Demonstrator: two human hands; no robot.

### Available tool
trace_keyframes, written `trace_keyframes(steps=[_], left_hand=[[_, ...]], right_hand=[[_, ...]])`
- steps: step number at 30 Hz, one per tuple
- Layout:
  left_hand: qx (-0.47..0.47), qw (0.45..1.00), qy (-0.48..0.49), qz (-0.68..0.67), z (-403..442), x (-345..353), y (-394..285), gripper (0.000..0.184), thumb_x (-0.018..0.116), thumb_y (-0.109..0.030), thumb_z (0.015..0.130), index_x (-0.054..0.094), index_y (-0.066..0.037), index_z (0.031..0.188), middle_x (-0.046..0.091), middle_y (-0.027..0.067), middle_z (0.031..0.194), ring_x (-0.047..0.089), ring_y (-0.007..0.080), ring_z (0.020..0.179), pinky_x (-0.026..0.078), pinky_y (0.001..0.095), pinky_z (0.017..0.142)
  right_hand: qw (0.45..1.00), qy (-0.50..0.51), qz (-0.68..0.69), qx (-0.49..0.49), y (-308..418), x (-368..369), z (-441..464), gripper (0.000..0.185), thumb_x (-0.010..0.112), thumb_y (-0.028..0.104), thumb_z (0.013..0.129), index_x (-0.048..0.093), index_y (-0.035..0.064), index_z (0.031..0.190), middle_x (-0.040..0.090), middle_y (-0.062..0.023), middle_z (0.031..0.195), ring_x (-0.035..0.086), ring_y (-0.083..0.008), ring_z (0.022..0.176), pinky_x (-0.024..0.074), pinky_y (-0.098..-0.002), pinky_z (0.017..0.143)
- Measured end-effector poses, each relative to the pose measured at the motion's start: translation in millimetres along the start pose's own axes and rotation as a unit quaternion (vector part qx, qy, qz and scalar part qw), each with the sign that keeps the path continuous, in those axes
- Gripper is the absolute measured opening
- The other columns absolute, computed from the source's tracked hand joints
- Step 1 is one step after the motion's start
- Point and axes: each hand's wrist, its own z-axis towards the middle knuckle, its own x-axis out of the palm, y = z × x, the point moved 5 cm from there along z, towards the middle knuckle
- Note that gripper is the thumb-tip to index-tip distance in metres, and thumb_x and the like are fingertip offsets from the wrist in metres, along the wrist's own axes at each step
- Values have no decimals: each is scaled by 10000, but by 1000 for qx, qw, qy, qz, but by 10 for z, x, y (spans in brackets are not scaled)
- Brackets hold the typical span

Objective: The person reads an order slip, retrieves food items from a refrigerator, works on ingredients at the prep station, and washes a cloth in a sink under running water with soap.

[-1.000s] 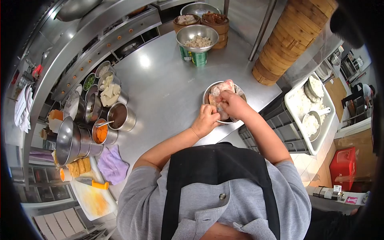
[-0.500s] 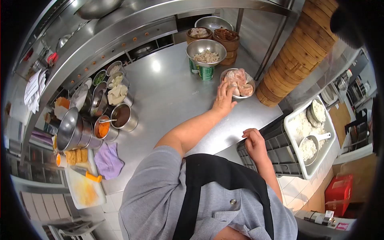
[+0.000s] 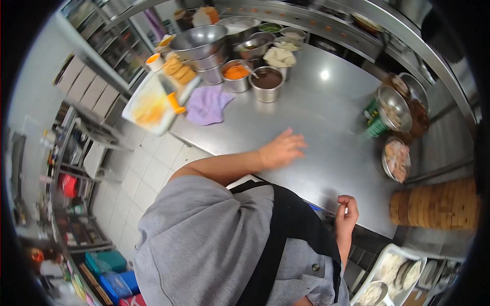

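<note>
A: Where were the person's hands?

B: The left hand point(image 3: 282, 149) was over the stainless steel worktable point(image 3: 316, 107), its fingers loosely spread and holding nothing. It was a bit blurred, so I couldn't tell whether it touched the metal

A: And the right hand point(image 3: 347, 211)?

B: Near the table's front edge, fingers curled towards the palm. I saw nothing in them, but couldn't tell how tightly they were closed

A: What about the raw meat point(image 3: 397, 159)?

B: It sat in a metal bowl point(image 3: 385, 162) towards the right end of the table, well apart from the left hand. The bowl was between the green cans point(image 3: 376, 127) and the bamboo steamers point(image 3: 434, 206)

A: Anything beyond the left hand?

B: A pot of dark brown sauce point(image 3: 267, 93), standing just beside a tin of orange filling point(image 3: 236, 87) with a spoon in the group. The crumpled purple cloth point(image 3: 208, 105) lay near them, and left of it a knife with an orange handle point(image 3: 176, 103) rested on the stained white cutting board point(image 3: 135, 97)
</note>
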Motion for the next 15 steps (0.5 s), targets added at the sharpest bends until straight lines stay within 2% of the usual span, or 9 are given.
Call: trace_keyframes(steps=[3, 5, 6, 8, 9, 11, 12, 14, 15], left_hand=[[-172, 972, -54, 153, -428, -706, 712, 213, 602, -116, 757, 603, -122, 970, 532, 98, 1186, 409, 297, 1246, 241, 569, 1057], [-323, 929, -65, 167, -832, -1129, 1205, 278, 603, -139, 778, 596, -113, 1055, 492, 139, 1261, 371, 334, 1273, 227, 572, 1062], [-329, 926, -70, 170, -1019, -1224, 1360, 278, 603, -139, 778, 596, -113, 1055, 492, 139, 1261, 371, 334, 1273, 227, 572, 1062], [-455, 853, -73, 246, -1543, -1269, 1752, 414, 580, -246, 830, 528, -113, 1218, 396, 174, 1374, 296, 368, 1317, 210, 576, 1066], [-540, 817, 52, 196, -1782, -1080, 1838, 569, 501, -382, 876, 392, -116, 1367, 257, 188, 1472, 187, 383, 1371, 146, 568, 1090], [-553, 806, 74, 198, -1851, -965, 1834, 611, 465, -423, 882, 347, -115, 1396, 230, 187, 1486, 156, 374, 1385, 124, 556, 1100], [-559, 797, 100, 204, -1802, -977, 1821, 653, 429, -465, 888, 302, -114, 1424, 203, 185, 1499, 124, 364, 1400, 102, 544, 1109], [-512, 831, 144, 160, -1794, -957, 1759, 669, 406, -468, 890, 277, -105, 1436, 180, 193, 1505, 100, 364, 1406, 71, 539, 1114], [-478, 856, 137, 139, -1825, -953, 1711, 666, 425, -459, 886, 293, -97, 1429, 197, 204, 1497, 118, 372, 1400, 74, 537, 1114]], right_hand=[[996, 91, -1, 13, 137, 331, 246, 157, 465, -93, 778, 574, -22, 865, 607, -123, 890, 594, -234, 828, 461, -284, 760], [992, 123, 12, -16, 370, 598, 351, 161, 467, -91, 781, 578, -21, 875, 606, -123, 894, 594, -237, 824, 462, -285, 759], [988, 150, 21, -42, 503, 752, 383, 166, 469, -89, 783, 581, -20, 885, 606, -122, 898, 595, -240, 820, 463, -287, 757], [982, 177, 26, -66, 734, 1041, 399, 161, 475, -84, 801, 584, -17, 899, 605, -112, 907, 597, -217, 821, 462, -276, 747], [975, 210, 47, -50, 828, 1206, 382, 151, 482, -73, 818, 586, -11, 908, 605, -96, 907, 595, -191, 826, 460, -266, 744], [958, 272, 87, -14, 993, 1531, 340, 131, 496, -50, 852, 592, -1, 926, 605, -64, 906, 590, -141, 837, 457, -245, 738], [959, 269, 84, -18, 1067, 1667, 348, 131, 496, -50, 852, 592, -1, 926, 605, -64, 906, 590, -141, 837, 457, -245, 738], [925, 310, 179, 125, 1078, 1975, 288, 135, 502, -30, 877, 597, 19, 959, 608, -34, 906, 577, -114, 828, 463, -243, 741], [922, 320, 183, 121, 1158, 2108, 323, 129, 506, 1, 900, 587, 26, 998, 615, -26, 928, 576, -103, 842, 470, -249, 750]])
